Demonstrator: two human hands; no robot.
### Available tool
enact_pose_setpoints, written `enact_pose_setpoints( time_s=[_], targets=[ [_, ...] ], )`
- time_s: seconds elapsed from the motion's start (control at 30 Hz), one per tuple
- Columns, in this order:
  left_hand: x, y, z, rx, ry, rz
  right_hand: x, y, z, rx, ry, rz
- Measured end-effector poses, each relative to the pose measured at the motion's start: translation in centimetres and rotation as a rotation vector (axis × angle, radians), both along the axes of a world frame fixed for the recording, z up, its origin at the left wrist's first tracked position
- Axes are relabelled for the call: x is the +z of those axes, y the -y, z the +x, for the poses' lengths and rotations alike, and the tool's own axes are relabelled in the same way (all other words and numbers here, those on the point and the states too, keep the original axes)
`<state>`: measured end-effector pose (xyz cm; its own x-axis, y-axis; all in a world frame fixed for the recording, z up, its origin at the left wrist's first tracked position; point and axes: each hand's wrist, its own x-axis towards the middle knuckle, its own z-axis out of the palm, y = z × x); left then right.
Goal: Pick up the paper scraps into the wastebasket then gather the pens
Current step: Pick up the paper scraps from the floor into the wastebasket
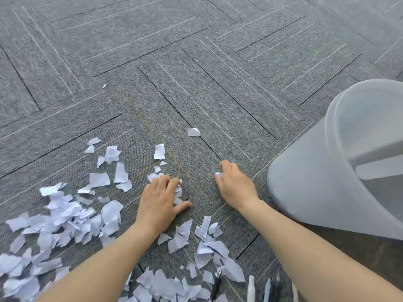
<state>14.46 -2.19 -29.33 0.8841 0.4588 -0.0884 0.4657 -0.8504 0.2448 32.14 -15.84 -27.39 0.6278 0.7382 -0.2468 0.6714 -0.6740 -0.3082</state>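
The left hand [160, 198] lies on the carpet floor [218, 94], fingers curled over a small clump of paper scraps [177, 194], thumb stretched out flat. The right hand [234, 185] pinches a tiny scrap [218, 174], most of it hidden under the fingers. Nearest the viewer, several pens [250, 289] are cut off by the bottom edge, their long axes pointing away up the floor; a dark pen [216, 285] lies half under paper. Torn scraps litter the floor left and below. The translucent wastebasket [305, 188] stands just right of the right hand, partly cropped. Farther off, a lone scrap [193, 132] rests apart.
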Motion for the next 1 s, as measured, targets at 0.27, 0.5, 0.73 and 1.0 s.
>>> enact_pose_setpoints(
  time_s=[0.27,0.5,0.73,1.0],
  targets=[
    [1.2,-1.7,-0.2,-0.314,0.035,0.107,-0.1,1.5,0.0,0.171,0.056,-0.025],
    [0.9,-2.3,-9.4,0.060,0.044,-0.045,-1.0,8.8,-1.5,0.015,0.160,-0.021],
    [0.0,2.4,-13.0,0.197,0.066,0.032,-1.2,8.7,-2.0,0.107,0.310,-0.029],
    [1.0,8.3,-14.2,0.030,-0.030,-0.078,-0.9,7.6,-13.0,0.393,0.098,0.225]
  ],
)
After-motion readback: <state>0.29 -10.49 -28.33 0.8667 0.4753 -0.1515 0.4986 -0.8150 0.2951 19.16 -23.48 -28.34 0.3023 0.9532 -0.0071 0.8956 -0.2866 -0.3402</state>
